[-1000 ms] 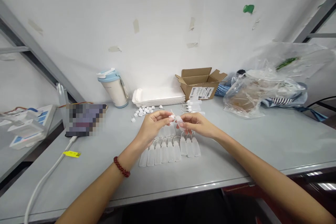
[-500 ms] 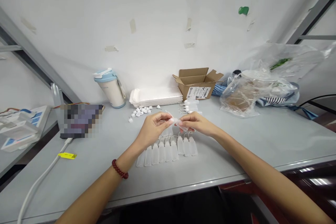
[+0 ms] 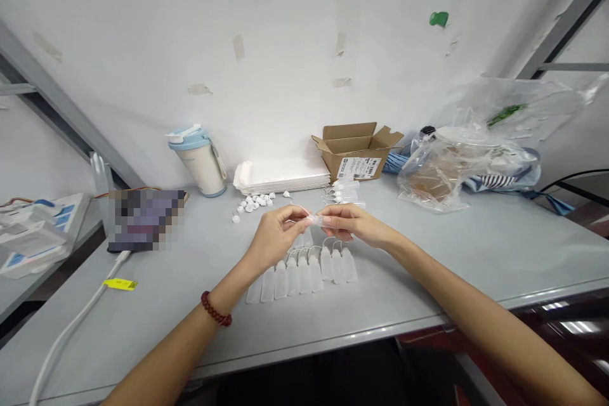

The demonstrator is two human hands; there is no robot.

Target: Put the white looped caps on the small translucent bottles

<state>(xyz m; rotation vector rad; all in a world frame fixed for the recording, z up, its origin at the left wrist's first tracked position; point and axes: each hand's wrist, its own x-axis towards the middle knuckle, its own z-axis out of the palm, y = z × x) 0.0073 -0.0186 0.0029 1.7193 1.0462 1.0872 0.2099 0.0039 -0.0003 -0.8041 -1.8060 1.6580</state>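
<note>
Dark red beaded bracelet (image 3: pixel 216 311) on left wrist (image 3: pixel 231 287); both forearms (image 3: pixel 451 276) bare.

place: workstation | grey desk (image 3: pixel 480 247) | rowed small bottles (image 3: pixel 292 278) | open carton (image 3: pixel 359 167)

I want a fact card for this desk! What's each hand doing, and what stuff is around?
Left hand: pinching one end of a small translucent plastic bottle
Right hand: gripping its other end
Left wrist: dark red beaded bracelet
Nearer the person: row of cloudy-white plastic bottles on the grey tabletop
Behind the hands: small white plastic caps, stacked flat white trays, open brown cardboard box
Far left: cream cup with blue lid
Far right: see-through plastic bag
</note>
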